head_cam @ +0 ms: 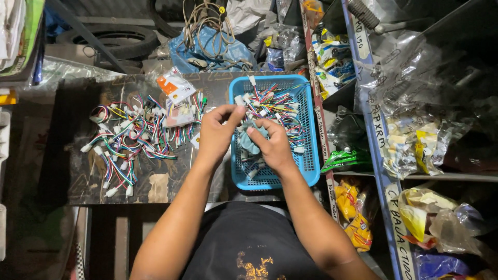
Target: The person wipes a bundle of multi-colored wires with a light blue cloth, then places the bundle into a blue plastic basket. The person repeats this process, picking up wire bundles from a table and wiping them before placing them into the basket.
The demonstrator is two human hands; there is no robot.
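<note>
Nearest is the person's dark shirt (pixel 244 243), with both bare forearms reaching away from it over a dark, worn board (pixel 155 186). The left hand (pixel 215 136) hangs over the left rim of a blue plastic basket (pixel 309 155), its thumb and fingers pinched together on a small white connector (pixel 239 100) at the end of a wire. The right hand (pixel 272 145) lies inside the basket, its fingers curled and pressed onto a pale blue cloth (pixel 250 141) that sits on the basket's floor between the two hands. Just beyond the hands, in the far half of the basket, lies a tangle of coloured wires with white plugs (pixel 275 106). To the left on the board spreads a bigger heap of the same sort of wires (pixel 127 137), with a clear packet with an orange corner (pixel 175 89) at its far right edge. On the right stand shelves (pixel 384 176) packed with plastic bags of parts. Farthest off lie a blue bag (pixel 207 49) with a coil of cord (pixel 205 21) on it and a black tyre (pixel 111 39).
</note>
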